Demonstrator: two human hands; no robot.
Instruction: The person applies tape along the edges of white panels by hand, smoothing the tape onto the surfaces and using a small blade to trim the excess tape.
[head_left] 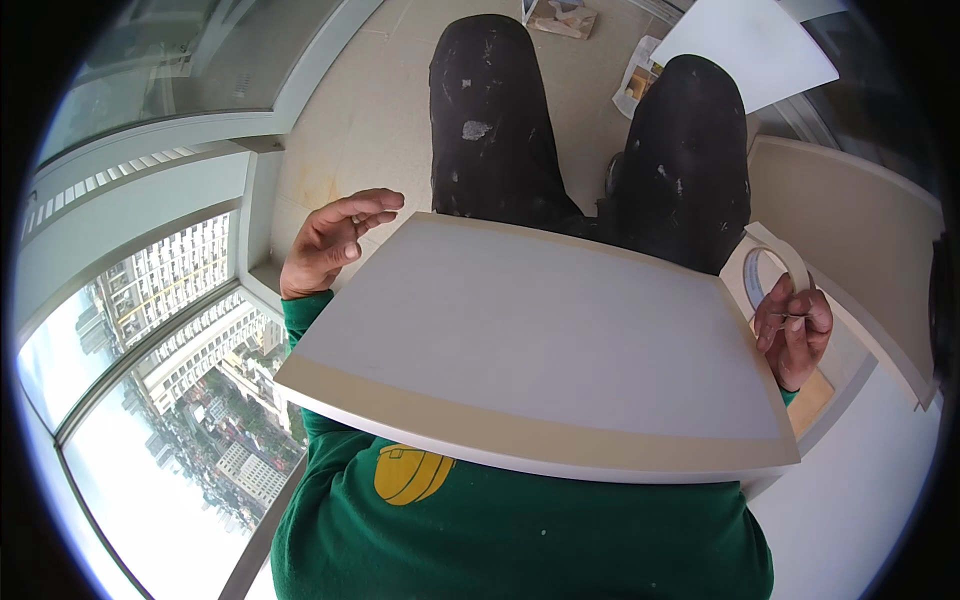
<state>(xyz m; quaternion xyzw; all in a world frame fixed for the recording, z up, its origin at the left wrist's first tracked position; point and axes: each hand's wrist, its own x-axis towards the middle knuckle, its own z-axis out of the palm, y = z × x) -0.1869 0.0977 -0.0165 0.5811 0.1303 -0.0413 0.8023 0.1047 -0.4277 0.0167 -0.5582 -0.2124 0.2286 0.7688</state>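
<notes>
A flat white canvas or panel (540, 335) rests across my lap against the green sweater, its thick near edge facing me. Pale cream masking tape (500, 412) lies in a wide band along its near side, and narrower bands follow the far and right borders. Off the panel's far left corner, my left hand (335, 243) is raised with its fingers apart and nothing in it. Beside the right edge, my right hand (797, 325) grips a roll of masking tape (790, 256), its ring standing on edge. Part of the right fingers overlaps the panel's border.
Paint-spotted dark trousers (495, 110) cover my bent legs beyond the panel. A large window (150, 440) with city buildings outside is on the left. Another pale panel (850, 240) stands at the right. A white sheet or board (745, 50) and a small picture (562, 18) are on the far side.
</notes>
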